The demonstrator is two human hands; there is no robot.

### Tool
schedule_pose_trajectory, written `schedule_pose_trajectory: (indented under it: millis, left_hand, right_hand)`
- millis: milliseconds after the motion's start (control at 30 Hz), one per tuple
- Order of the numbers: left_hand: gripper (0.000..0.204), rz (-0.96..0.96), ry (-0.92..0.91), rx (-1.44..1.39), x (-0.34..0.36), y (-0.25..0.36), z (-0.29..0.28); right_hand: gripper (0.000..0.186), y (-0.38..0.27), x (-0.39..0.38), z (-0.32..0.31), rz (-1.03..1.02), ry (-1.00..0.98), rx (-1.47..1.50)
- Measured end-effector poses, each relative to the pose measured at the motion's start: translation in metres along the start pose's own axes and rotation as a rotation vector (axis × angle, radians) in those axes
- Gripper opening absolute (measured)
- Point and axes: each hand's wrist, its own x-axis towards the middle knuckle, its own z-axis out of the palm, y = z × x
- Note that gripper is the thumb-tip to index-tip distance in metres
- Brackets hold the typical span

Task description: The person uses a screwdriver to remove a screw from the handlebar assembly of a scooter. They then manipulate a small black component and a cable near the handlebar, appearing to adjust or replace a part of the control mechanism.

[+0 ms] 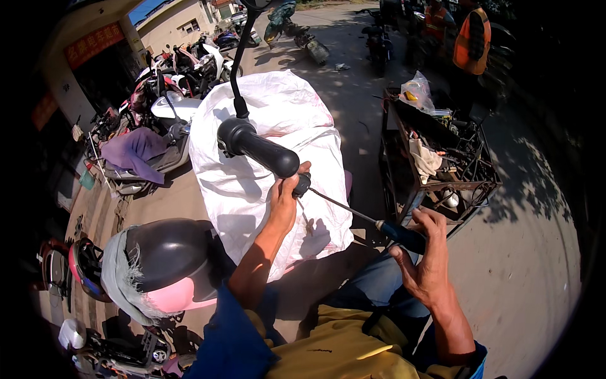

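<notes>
Yellow cloth [341, 350] over the person's lap lies closest, below the grip [259, 146], and blue sleeves frame it on both sides. Left of the grip and lower sits a dark, glossy seat [167, 252] with a frayed grey rag [120, 275] draped over its left edge and pink bodywork beneath. Past that, up and left of the grip, parked scooters [158, 120] crowd together, one under a purple cloth. The grip itself is a black, matt rubber cylinder on a thin curved bar, set against a crinkled white woven sack [278, 120] that blocks the view of what lies behind it. The left hand [284, 199] pinches the grip's right end, fingers closed around a small black cap. From that end a slim steel screwdriver [353, 211] slants down and right to its dark blue handle, clenched in the right hand [426, 252]. Right of the grip stands a rusty wire cart [442, 158] holding rags and tools.
</notes>
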Motion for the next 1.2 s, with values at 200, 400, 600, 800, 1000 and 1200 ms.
schedule_pose_trajectory:
  millis: [200,400,600,800,1000,1200]
  left_hand:
    - [0.048,0.018,-0.006,0.011,-0.001,0.0,-0.001]
    - [0.048,0.026,-0.013,0.008,0.001,0.001,0.001]
    - [0.046,0.03,-0.007,0.033,0.002,-0.001,-0.004]
    - [0.046,0.017,0.027,0.049,0.001,-0.019,-0.019]
    - [0.046,0.01,-0.008,-0.011,0.004,-0.005,0.004]
    - [0.043,0.075,0.025,-0.017,0.004,-0.007,-0.009]
  right_hand:
    - [0.038,0.001,0.0,-0.004,-0.103,-0.188,-0.177]
    - [0.052,0.015,0.009,-0.006,-0.42,-0.123,-0.175]
    - [0.042,-0.01,-0.003,0.0,0.145,-0.147,-0.195]
    - [0.035,-0.004,0.003,-0.005,-0.364,-0.226,-0.385]
    - [0.052,-0.008,0.008,0.002,-0.174,-0.024,-0.188]
    - [0.03,-0.005,0.005,-0.007,-0.016,-0.293,-0.183]
